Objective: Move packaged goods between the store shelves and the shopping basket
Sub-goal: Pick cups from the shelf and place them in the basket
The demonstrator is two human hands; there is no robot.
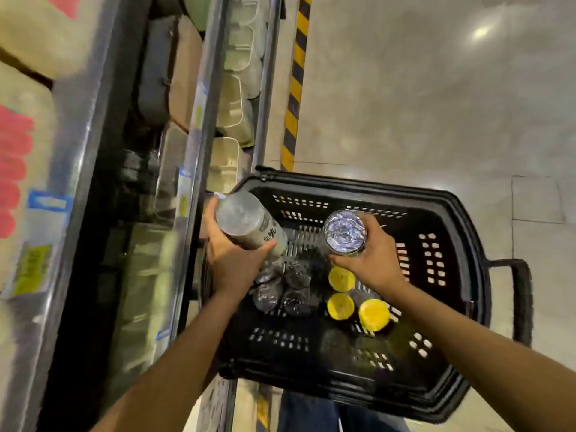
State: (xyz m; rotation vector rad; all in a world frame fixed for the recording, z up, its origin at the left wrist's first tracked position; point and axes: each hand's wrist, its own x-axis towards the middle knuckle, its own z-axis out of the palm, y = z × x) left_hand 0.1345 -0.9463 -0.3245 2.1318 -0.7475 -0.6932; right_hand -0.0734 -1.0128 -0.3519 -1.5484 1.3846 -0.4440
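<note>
A black plastic shopping basket [455, 232] stands on the floor beside the store shelves [193, 126]. My left hand [232, 263] grips a silver tin [246, 221] at the basket's left rim, tilted toward the shelf. My right hand [372, 260] holds a second tin with a shiny foil top [344, 232] over the basket's middle. Inside the basket stand three yellow-lidded jars [341, 304] and several dark foil-topped tins [280, 288].
The metal shelves on the left carry pale plastic containers [230, 107] and dark packs [156, 73]. A yellow-and-black hazard stripe [296, 82] runs along the shelf base. Grey tiled floor [436, 104] spreads to the right. The basket's handle [523, 300] juts out rightward.
</note>
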